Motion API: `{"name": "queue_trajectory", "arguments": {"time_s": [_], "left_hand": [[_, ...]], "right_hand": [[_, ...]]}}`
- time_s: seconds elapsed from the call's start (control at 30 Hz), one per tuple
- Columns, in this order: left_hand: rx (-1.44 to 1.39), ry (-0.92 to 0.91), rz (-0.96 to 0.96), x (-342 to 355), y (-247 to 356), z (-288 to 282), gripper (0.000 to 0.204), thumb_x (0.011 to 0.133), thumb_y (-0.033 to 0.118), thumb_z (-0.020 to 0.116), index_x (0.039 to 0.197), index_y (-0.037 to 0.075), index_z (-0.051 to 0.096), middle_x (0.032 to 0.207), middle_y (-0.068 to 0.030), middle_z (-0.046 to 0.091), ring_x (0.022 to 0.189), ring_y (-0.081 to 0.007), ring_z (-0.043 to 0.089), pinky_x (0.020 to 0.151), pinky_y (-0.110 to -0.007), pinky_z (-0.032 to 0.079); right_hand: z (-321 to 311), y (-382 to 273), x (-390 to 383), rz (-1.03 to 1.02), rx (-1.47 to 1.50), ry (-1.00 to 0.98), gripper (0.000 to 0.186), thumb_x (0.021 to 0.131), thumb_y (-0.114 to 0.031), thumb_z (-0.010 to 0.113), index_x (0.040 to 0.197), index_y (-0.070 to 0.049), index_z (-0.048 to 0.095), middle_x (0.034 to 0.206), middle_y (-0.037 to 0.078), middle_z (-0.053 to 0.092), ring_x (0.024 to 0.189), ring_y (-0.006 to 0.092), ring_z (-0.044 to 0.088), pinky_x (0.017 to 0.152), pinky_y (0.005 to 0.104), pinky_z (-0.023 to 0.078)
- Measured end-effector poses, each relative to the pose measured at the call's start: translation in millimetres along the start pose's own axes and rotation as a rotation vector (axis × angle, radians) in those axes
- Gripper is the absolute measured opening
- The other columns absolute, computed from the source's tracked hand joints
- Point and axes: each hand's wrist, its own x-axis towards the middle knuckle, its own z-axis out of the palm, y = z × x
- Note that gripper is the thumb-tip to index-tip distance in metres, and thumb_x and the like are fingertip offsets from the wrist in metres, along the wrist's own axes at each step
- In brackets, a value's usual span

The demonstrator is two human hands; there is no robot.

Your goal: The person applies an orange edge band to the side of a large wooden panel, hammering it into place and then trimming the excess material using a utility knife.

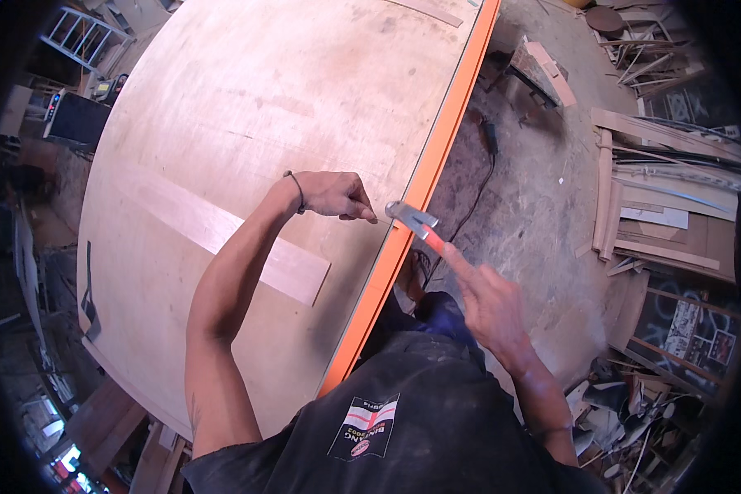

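Observation:
My left hand (337,193) is pinched just left of an orange edge strip (445,107) running along a large plywood panel (272,99); what its fingertips hold is too small to make out. My right hand (490,300) grips a hammer (428,230) by its orange handle. The steel head lies over the strip, close to my left fingertips. A pale wooden strip (292,276) rests flat on the panel beneath my left forearm.
Beside the panel, a dark cord (477,198) runs over the concrete floor (535,230). Stacked boards and offcuts (667,206) line the right side, with a board piece (543,66) farther back. A ladder (82,37) and a dark box (74,115) are at the upper left.

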Motion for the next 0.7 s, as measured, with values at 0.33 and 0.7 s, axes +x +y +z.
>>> {"name": "queue_trajectory", "arguments": {"time_s": [0.33, 0.7], "left_hand": [[-0.008, 0.014, -0.004, -0.2, -1.4, 1.3, 0.04, 0.103, 0.033, 0.065, 0.127, 0.005, 0.08, 0.069, 0.0004, 0.057, 0.07, -0.0153, 0.055, 0.071, -0.036, 0.051], [-0.041, 0.047, 0.022, -12.9, 16.8, -9.1, 0.034, 0.104, 0.025, 0.066, 0.127, 0.004, 0.08, 0.069, -0.0019, 0.057, 0.073, -0.016, 0.059, 0.088, -0.038, 0.056]], "right_hand": [[-4.0, 7.7, -13.1, 0.129, 0.135, 0.065, 0.06, 0.102, -0.009, 0.066, 0.157, -0.033, 0.059, 0.075, 0.012, 0.052, 0.063, 0.033, 0.056, 0.062, 0.0448, 0.049], [-4.4, 33.5, -48.1, 0.318, 0.31, 0.152, 0.053, 0.106, -0.003, 0.057, 0.158, -0.014, 0.058, 0.12, 0.023, 0.074, 0.096, 0.0321, 0.073, 0.088, 0.0391, 0.056]]}}
